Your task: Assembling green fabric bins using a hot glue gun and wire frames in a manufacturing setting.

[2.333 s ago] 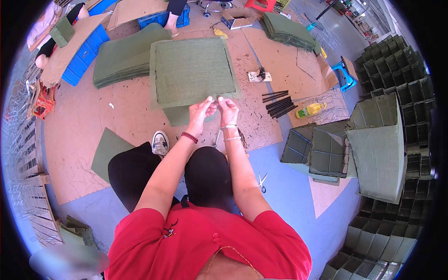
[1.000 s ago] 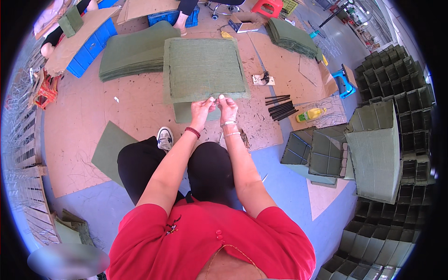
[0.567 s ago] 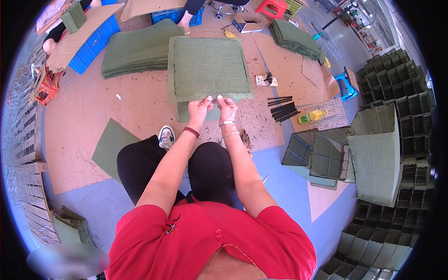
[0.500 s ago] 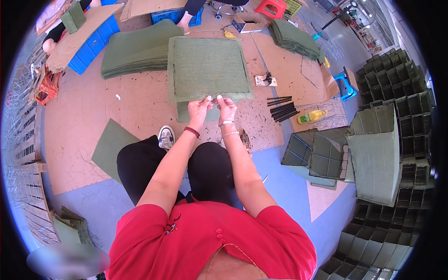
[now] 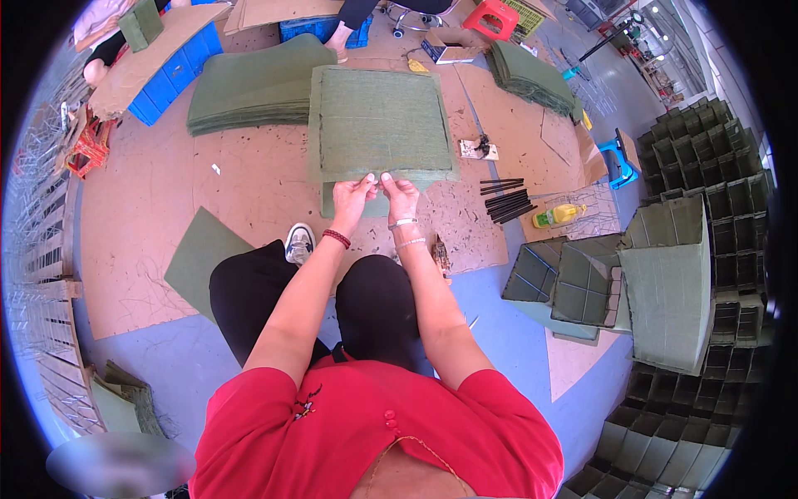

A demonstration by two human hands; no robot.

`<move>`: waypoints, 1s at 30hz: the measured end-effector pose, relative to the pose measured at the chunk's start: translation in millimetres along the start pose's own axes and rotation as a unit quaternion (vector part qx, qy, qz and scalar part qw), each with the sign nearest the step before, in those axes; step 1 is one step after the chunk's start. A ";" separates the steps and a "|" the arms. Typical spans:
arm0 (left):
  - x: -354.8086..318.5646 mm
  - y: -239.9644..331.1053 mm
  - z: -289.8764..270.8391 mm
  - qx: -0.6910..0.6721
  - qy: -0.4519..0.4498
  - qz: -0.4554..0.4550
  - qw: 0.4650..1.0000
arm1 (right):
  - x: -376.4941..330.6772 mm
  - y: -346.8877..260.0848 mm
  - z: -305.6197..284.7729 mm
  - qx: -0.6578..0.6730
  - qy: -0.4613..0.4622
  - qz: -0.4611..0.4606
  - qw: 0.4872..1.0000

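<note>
Basically, the left hand (image 5: 356, 196) and right hand (image 5: 401, 198) are side by side, both pinching the near edge of a green cloth sheet (image 5: 382, 116) out past the knees. Fingertips cover that bit of edge, so can't tell if anything small is between them. Another green piece (image 5: 332, 202) pokes out underneath, mostly hidden. Up top, another person's leg (image 5: 356, 18) gets cut off by the frame.
</note>
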State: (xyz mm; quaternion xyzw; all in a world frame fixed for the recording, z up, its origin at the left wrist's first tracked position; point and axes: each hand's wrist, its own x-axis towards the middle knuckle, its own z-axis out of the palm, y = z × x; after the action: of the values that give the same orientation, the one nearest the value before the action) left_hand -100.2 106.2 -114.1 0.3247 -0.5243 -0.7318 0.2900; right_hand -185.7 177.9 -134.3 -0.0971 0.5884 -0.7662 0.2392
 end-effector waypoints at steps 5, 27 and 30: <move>4.9 -7.2 3.4 0.000 0.017 0.018 1.000 | 5.6 6.9 -1.4 -0.019 -0.004 -0.038 0.999; -2.0 17.6 -30.6 -0.094 -0.037 -0.064 0.993 | -3.9 -17.5 -5.2 0.113 -0.248 0.252 0.929; -1.9 10.9 -29.4 -0.097 -0.034 -0.047 0.994 | -14.7 -4.1 3.3 0.202 -0.138 0.186 0.951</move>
State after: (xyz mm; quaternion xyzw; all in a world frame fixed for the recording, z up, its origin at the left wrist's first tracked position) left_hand -75.2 87.6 -110.4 0.2942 -0.4444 -0.8027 0.2676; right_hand -172.6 183.0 -127.6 -0.0406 0.3898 -0.7902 0.4713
